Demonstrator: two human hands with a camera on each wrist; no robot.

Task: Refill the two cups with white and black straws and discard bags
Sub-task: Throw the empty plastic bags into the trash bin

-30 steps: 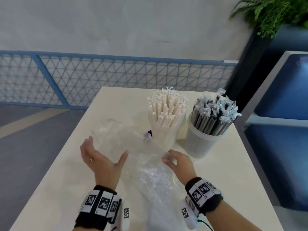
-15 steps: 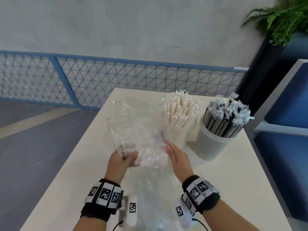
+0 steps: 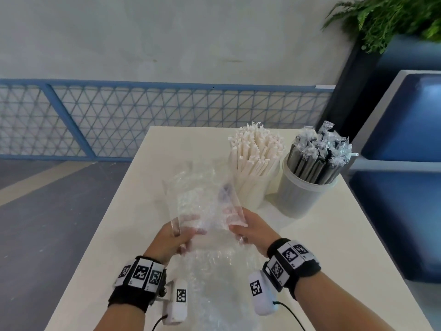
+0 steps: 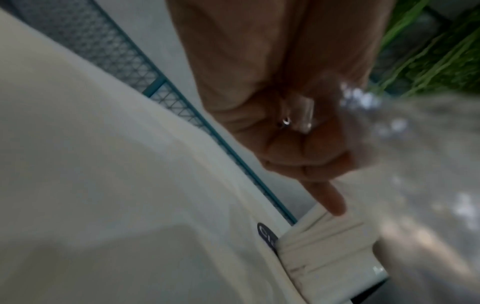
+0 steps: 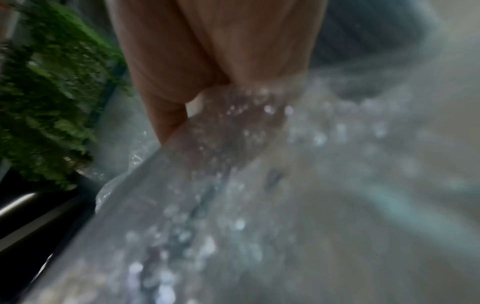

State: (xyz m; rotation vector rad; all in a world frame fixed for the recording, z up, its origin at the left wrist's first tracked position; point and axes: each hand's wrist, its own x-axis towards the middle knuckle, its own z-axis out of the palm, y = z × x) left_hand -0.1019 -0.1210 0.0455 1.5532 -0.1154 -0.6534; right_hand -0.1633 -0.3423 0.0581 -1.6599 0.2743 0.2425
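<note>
Both hands hold crumpled clear plastic bags up over the white table. My left hand grips the lower left part with curled fingers; in the left wrist view that left hand closes round the clear plastic bags. My right hand pinches the right edge; the right wrist view is blurred, with the right hand closed on the crinkled clear plastic bags. The bags' lower part trails toward me. Behind stand a cup of white straws and a cup of black straws.
A blue mesh railing runs behind the table, with grey floor to the left. A potted fern and a blue bench seat stand at the right. The table's right edge lies close to the black-straw cup.
One second ago the bags lay on the table with my left hand open beside them. Both hands have since gathered and lifted the bags, drawing closer together.
</note>
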